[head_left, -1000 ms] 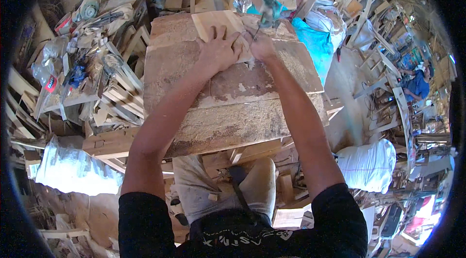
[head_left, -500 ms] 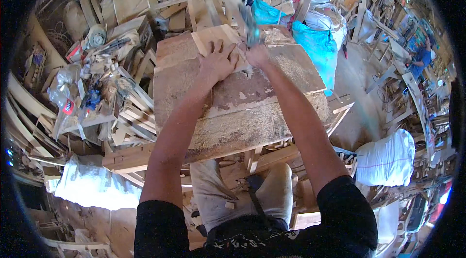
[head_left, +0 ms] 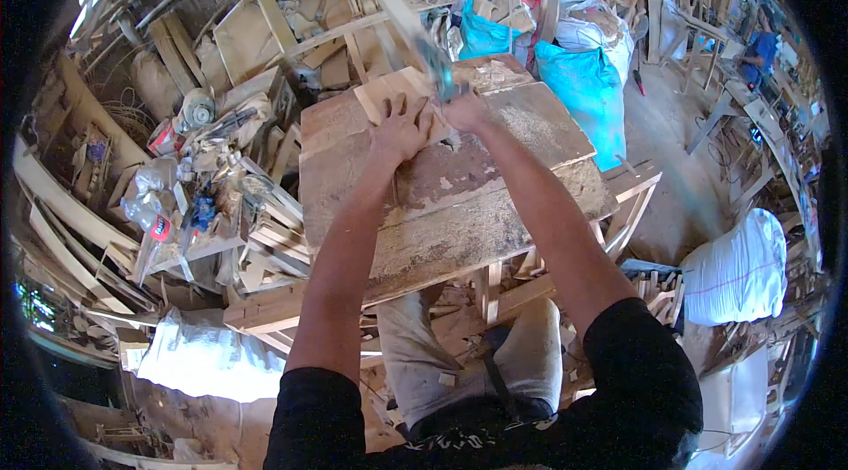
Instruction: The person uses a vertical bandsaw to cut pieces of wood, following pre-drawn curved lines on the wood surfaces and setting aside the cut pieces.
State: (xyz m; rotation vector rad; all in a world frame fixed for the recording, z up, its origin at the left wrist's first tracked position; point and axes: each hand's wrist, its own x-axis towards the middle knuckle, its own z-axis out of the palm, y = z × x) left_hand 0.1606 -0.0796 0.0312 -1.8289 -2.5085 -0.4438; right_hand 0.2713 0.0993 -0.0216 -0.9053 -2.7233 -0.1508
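Note:
On the far part of a worn wooden workbench (head_left: 442,174) lies a pale, thin wooden board (head_left: 382,92). My left hand (head_left: 402,128) rests flat on that board with its fingers spread, pressing it against the bench top. My right hand (head_left: 465,111) is closed round the handle of a handsaw (head_left: 397,15), just right of the board. The saw's long blade points away and to the left, smeared by motion. Its handle is mostly covered by my fingers, and I cannot make out where the teeth meet the board.
A turquoise sack (head_left: 583,99) stands beyond the bench's right side. A white sack (head_left: 735,269) sits at the right. Wood offcuts (head_left: 278,236), a plastic bottle (head_left: 150,218) and tools crowd the left. Another person (head_left: 760,55) is far off at the right.
The view has tilted and shifted, so more of the back wall shows. My right hand and the handsaw have moved slightly away from me; my left hand stays on the board.

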